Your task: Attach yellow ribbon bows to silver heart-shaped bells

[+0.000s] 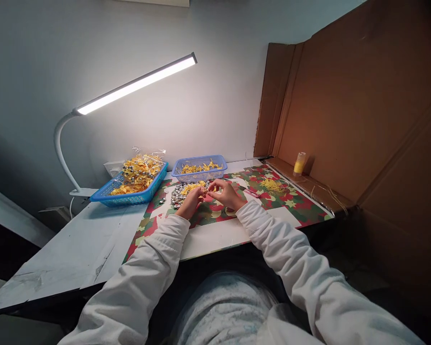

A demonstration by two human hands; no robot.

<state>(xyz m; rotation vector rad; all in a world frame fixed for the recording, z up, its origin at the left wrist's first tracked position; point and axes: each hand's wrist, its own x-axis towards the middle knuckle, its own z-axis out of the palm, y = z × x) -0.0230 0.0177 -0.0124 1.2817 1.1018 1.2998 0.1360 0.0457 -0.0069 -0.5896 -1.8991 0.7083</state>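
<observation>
Head view, looking down over white sleeves onto a work table [75, 249] under a lit desk lamp [136, 84]; camouflage-patterned mat [215, 215] spread across the table's right part.

Left hand [191, 201] and right hand [225, 194] brought close together above the mat, fingertips nearly meeting; both pinching a small yellow piece [204, 190] between them, too small to make out in detail; grip on each side clenched around that piece, not released.

Just behind the hands, a heap of silver bells [177, 194] lying on the mat, with loose yellow bits mixed in; behind that, a small blue basket [199, 168] holding more yellow pieces; to its left, a larger blue tray [129, 191] with a crinkled clear bag of yellow-and-silver items resting in it.

Off to the right, a pink-handled tool [250, 192] lying on the mat just beside the right wrist; a tangle of yellow thread [272, 184] further right; a yellow spool [299, 163] standing upright on the ledge of the cardboard screen [362, 120].

Risks, as a judgement: piece tiny and pinched only at fingertips, so easily slipped and lost among the matching yellow bits below; bell heap near the left wrist, liable to scatter and roll at a careless sweep; loose thread apt to snag on a sleeve.
</observation>
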